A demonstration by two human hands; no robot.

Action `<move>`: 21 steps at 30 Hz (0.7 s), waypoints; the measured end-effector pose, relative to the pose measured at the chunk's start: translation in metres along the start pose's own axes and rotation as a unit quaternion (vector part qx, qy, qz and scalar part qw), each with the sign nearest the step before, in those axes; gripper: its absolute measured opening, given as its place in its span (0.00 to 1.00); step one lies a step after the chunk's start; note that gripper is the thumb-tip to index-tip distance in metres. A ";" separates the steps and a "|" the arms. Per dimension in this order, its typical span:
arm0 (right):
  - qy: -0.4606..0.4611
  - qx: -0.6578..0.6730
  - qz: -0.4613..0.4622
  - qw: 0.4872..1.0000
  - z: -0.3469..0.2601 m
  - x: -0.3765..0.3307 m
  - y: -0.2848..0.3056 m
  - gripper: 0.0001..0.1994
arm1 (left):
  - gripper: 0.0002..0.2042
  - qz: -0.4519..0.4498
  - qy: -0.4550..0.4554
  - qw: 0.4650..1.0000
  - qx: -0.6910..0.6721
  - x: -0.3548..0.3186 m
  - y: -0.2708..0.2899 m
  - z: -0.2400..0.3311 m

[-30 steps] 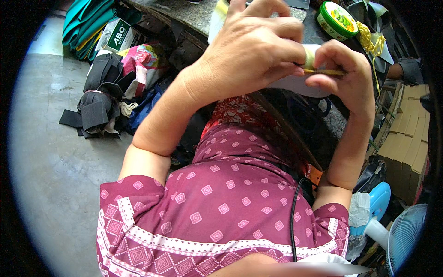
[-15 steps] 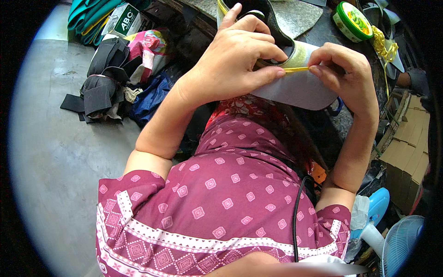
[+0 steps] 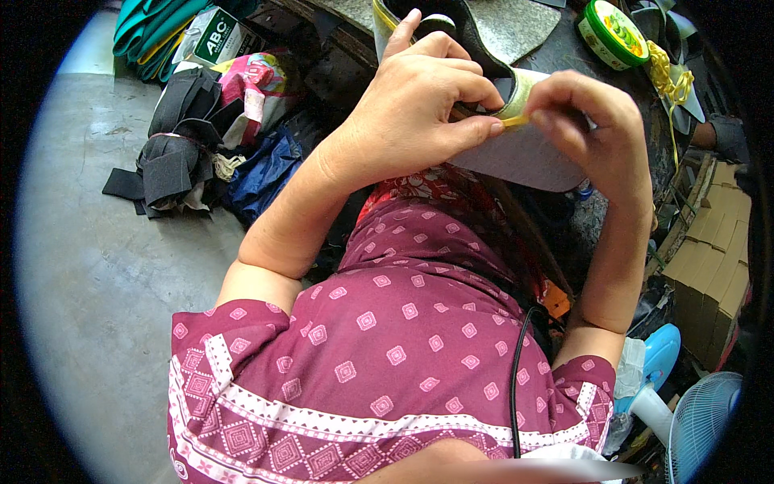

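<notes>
A curved light grey piece (image 3: 532, 157) with a dark lining and a pale yellow-green band along its edge lies at the work table's near side. My left hand (image 3: 427, 105) is over it, index finger raised, thumb and bent fingers pinching its curved edge. From under that thumb a short narrow yellow strip (image 3: 513, 122) runs toward my right hand (image 3: 597, 129). The right thumb and forefinger are curled together at the strip's end, slightly blurred. Part of the piece is hidden behind my left hand.
A round green tub (image 3: 613, 34) stands at the table's far right beside yellow cord (image 3: 671, 85). Bundled dark fabric strips (image 3: 179, 161), a blue bag (image 3: 266, 173) and a boxed item (image 3: 218, 36) sit at left. Cardboard (image 3: 711, 250) and a fan (image 3: 705, 419) are at right.
My right hand has shifted slightly left and up, nearer my left thumb. Less of the yellow strip shows between the hands. My left hand keeps its grip.
</notes>
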State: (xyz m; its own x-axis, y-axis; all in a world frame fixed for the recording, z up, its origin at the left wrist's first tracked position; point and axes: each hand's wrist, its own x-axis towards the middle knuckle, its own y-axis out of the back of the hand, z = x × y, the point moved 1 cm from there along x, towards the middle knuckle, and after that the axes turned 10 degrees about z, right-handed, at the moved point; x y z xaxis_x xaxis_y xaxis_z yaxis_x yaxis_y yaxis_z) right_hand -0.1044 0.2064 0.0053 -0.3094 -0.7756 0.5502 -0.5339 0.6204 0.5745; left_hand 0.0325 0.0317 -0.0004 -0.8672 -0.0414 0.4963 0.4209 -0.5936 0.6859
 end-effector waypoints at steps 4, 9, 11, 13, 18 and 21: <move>-0.013 -0.027 0.049 0.998 0.007 -0.001 -0.001 0.07 | 0.07 0.028 -0.013 1.000 0.002 0.000 -0.003 -0.003; 0.002 -0.096 0.024 0.995 0.010 -0.001 -0.004 0.06 | 0.07 0.062 -0.021 0.998 0.011 -0.002 -0.015 -0.003; 0.004 -0.101 0.025 0.995 0.009 -0.001 -0.003 0.06 | 0.08 0.091 -0.040 0.995 0.012 -0.003 -0.016 -0.003; -0.022 -0.091 0.023 0.995 0.008 -0.001 -0.002 0.06 | 0.09 0.081 -0.035 0.996 0.010 -0.004 -0.016 -0.002; -0.042 -0.086 0.016 0.995 0.010 -0.001 -0.004 0.06 | 0.09 0.056 0.014 0.998 -0.003 -0.004 -0.016 -0.003; -0.012 -0.101 0.022 0.995 0.012 -0.002 -0.008 0.06 | 0.09 0.059 0.020 0.998 0.008 -0.006 -0.020 -0.002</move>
State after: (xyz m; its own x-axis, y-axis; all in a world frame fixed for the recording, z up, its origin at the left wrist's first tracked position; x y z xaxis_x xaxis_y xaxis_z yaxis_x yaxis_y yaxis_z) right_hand -0.1089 0.2011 -0.0075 -0.3489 -0.7478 0.5649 -0.3503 0.6631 0.6615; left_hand 0.0285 0.0425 -0.0178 -0.8207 -0.1426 0.5533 0.5251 -0.5701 0.6319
